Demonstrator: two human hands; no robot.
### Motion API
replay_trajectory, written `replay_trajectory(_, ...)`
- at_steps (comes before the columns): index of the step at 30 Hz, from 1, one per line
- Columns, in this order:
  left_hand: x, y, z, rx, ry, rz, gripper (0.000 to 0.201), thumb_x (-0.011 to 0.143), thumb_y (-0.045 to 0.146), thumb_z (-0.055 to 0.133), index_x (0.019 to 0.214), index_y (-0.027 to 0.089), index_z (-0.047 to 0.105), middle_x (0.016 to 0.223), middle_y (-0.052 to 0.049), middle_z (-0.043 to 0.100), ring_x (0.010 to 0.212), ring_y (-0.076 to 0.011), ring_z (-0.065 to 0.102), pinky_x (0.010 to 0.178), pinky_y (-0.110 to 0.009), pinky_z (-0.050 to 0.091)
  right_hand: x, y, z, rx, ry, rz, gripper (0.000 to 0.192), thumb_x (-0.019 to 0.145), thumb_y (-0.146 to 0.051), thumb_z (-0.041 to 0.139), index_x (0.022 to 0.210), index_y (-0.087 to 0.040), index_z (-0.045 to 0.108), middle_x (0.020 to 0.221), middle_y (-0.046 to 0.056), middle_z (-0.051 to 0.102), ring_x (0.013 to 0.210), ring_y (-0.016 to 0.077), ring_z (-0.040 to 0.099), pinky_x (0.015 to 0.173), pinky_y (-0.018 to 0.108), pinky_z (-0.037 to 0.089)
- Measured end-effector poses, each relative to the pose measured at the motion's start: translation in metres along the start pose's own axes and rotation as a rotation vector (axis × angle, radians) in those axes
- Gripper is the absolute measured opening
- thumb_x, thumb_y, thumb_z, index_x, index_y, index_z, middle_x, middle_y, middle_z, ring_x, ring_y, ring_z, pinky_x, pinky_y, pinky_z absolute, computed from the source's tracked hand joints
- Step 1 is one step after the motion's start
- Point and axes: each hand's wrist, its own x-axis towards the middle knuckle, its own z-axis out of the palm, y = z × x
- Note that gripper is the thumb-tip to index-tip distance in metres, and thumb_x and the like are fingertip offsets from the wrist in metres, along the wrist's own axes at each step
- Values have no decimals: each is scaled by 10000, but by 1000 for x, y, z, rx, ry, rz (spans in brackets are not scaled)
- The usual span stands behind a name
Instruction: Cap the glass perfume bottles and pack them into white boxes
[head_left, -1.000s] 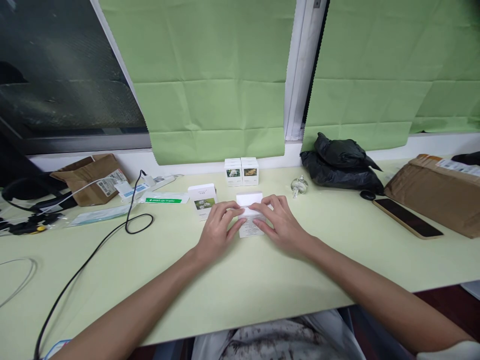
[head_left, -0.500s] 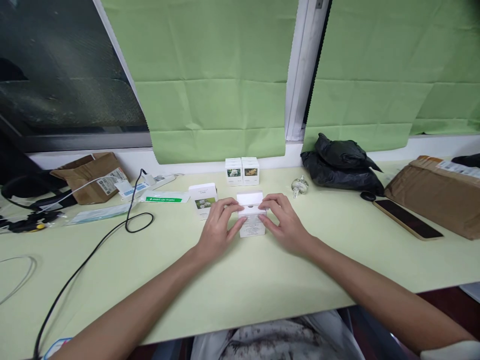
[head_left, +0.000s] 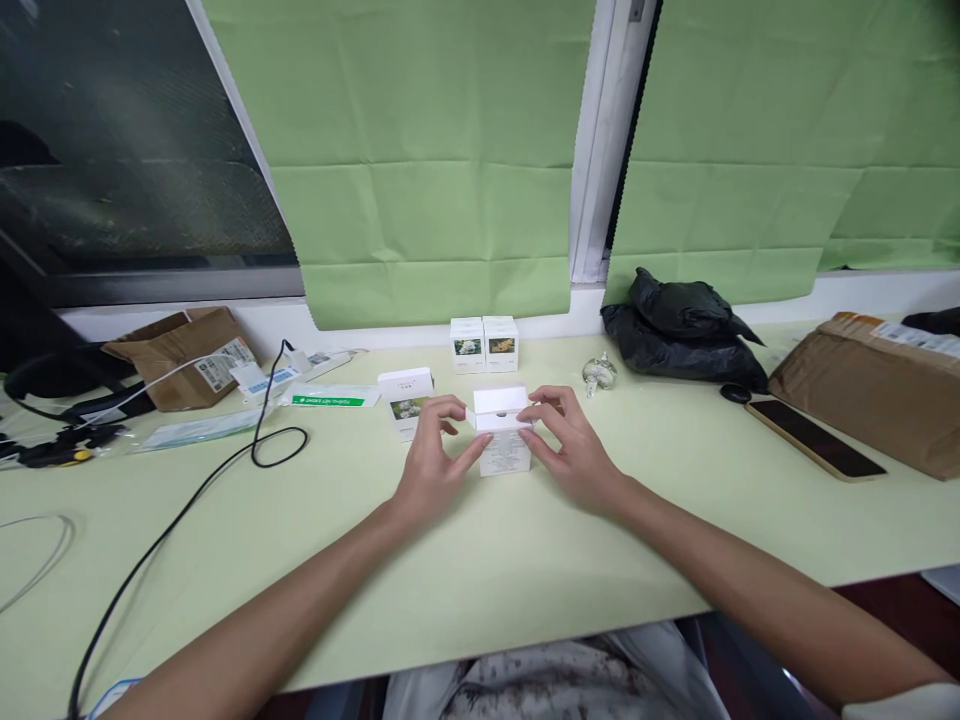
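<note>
At the frame's centre a small white box (head_left: 503,440) is held upright on the table (head_left: 480,560) by fingertips of the left hand (head_left: 433,463) and right hand (head_left: 571,448), its top flap still raised, unclosed.

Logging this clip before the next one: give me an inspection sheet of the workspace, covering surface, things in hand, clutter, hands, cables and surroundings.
Surface: pale green tabletop, flat, no spills seen.
Things in hand: small white cardboard box, upright, top flap open.
Clutter: white box with flower picture; two small white boxes side by side at the wall; clear glass bottle; black plastic bag; dark phone; brown parcels at both ends.
Hands: left hand and right hand, fingers on the box's sides near its top.
Cables: black cable looping across the left side; thin white wire at the left edge.
Surroundings: green paper sheets over the window.
</note>
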Motion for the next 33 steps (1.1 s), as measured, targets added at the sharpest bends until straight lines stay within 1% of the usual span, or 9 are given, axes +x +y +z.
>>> replay_trajectory(2,1,2,-1,16,-40,19,311,977,280,704,1225,255,519,1249,-89,590,1148,-228,593,851,-379,548,0,0,0,3,-2,7,156,1055,-255,548,1189,-269,625,1336,127,481,1231,277,577,1006,464,557)
replay_trajectory(5,1,3,-2,32,-75,66,320,997,267,673,1289,265,541,1295,-103,587,1188,-242,583,853,-384,557,-1,0,1,1,7,9,156,1055,-257,544,1187,-273,626,1347,128,476,1233,283,580,993,469,567)
replay_trajectory(9,1,3,-2,55,-92,94,301,1006,261,657,1293,277,567,1322,-108,575,1240,-257,569,863,-391,563,-1,0,1,-9,19,5,161,1051,-262,550,1190,-273,630,1345,129,479,1224,290,587,985,477,571)
replay_trajectory(12,1,1,-2,57,-91,92,330,1001,261,666,1311,281,555,1324,-106,581,1233,-256,570,857,-388,564,-1,0,1,-5,22,4,169,1049,-260,551,1200,-276,625,1344,128,483,1225,288,592,995,474,568)
replay_trajectory(16,1,0,-2,68,-96,67,426,996,276,678,1389,286,516,1340,-112,565,1152,-238,598,852,-382,565,-1,0,0,-20,32,18,223,1042,-270,569,1263,-278,597,1334,125,492,1260,286,578,1066,483,531)
replay_trajectory(20,-1,0,-2,83,-113,31,467,1007,296,662,1445,304,499,1357,-112,532,1143,-233,604,894,-398,562,-1,1,-1,-30,2,24,239,1026,-298,611,1265,-285,601,1362,124,485,1263,293,569,1064,497,525)
replay_trajectory(23,-1,0,-2,89,-119,33,448,1013,299,653,1437,306,508,1363,-111,528,1184,-244,594,918,-408,557,-1,1,-1,-31,-24,27,265,1019,-303,625,1282,-292,589,1357,123,496,1289,304,549,1075,515,513)
replay_trajectory(26,0,-1,-2,76,-109,47,443,1004,299,669,1416,293,508,1357,-114,539,1150,-237,598,883,-392,558,-1,1,-1,-37,-37,30,278,1016,-299,630,1290,-290,582,1345,121,505,1297,307,536,1086,518,500)
replay_trajectory(33,0,-4,-1,44,-79,102,489,962,271,727,1389,267,488,1310,-112,565,1097,-224,587,843,-375,569,1,-2,-2,28,-1,54,220,1025,-269,606,1244,-278,584,1246,107,524,1197,285,569,1021,481,515)
